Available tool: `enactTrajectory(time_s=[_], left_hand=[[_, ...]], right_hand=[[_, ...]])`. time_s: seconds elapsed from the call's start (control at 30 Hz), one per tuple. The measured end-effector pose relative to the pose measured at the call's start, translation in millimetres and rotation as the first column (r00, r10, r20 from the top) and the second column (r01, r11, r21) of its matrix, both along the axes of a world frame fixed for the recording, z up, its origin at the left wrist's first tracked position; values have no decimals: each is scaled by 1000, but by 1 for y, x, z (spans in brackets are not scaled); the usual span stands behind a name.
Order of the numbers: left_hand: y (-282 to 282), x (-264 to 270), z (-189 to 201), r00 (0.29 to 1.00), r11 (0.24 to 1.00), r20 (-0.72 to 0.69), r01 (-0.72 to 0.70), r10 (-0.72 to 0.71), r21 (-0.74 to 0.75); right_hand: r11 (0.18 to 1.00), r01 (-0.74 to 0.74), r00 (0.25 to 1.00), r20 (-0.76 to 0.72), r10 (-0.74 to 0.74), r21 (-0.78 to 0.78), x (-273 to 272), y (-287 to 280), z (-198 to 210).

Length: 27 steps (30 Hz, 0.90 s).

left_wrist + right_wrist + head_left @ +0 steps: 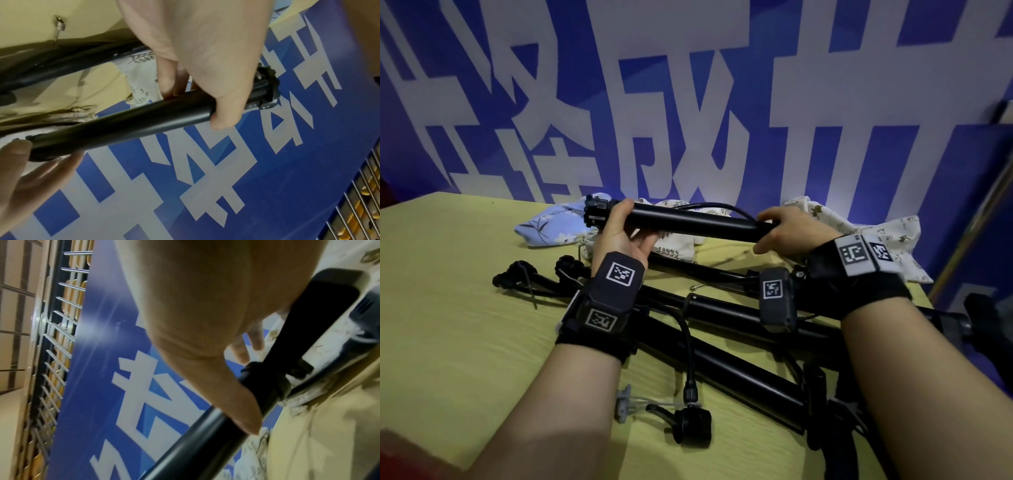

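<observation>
The left hand (619,236) clasps the long matte-black tube (688,221); the right hand (787,236) seems only to pinch its far end, so the thin black cable (715,206) snagging could break that grip.

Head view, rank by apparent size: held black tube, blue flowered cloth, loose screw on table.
1. black tube, though nearer the camera
2. blue flowered cloth, partly hidden behind the tube
3. screw, far smallest
</observation>
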State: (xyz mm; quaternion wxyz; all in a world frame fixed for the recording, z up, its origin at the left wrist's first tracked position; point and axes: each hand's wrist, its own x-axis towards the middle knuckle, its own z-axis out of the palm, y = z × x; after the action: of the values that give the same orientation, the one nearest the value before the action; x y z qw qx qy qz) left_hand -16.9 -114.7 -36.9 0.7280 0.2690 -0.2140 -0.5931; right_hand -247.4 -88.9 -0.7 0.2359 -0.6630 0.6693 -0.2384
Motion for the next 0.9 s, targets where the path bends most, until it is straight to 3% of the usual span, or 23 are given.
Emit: enactTrajectory(time_s=[0.17, 0.3, 0.43, 0.53, 0.7, 0.8, 0.9], left_hand=[[0, 5, 3, 993, 997, -90, -74, 74, 4], [0, 1, 4, 985, 997, -163, -57, 49, -44], [5, -7, 5, 983, 987, -134, 115, -129, -110], [9, -16, 2, 974, 971, -20, 223, -225, -85], [10, -21, -2, 955, 953, 60, 294, -290, -79], [11, -19, 1, 961, 953, 10, 276, -277, -125], [11, -16, 4, 978, 970, -42, 196, -204, -141]], right_hand=[[994, 82, 991, -114, -74, 66, -11, -2, -1], [993, 52, 993, 96, -62, 102, -12, -1, -1], [1000, 14, 970, 241, -11, -12, -11, 8, 6], [996, -74, 878, 471, 88, -49, 2, 15, 10], [964, -212, 714, 648, 263, -158, 16, 12, 15], [968, -180, 563, 790, 245, -173, 17, 14, 18], [981, -24, 545, 819, 176, -195, 15, 15, 18]])
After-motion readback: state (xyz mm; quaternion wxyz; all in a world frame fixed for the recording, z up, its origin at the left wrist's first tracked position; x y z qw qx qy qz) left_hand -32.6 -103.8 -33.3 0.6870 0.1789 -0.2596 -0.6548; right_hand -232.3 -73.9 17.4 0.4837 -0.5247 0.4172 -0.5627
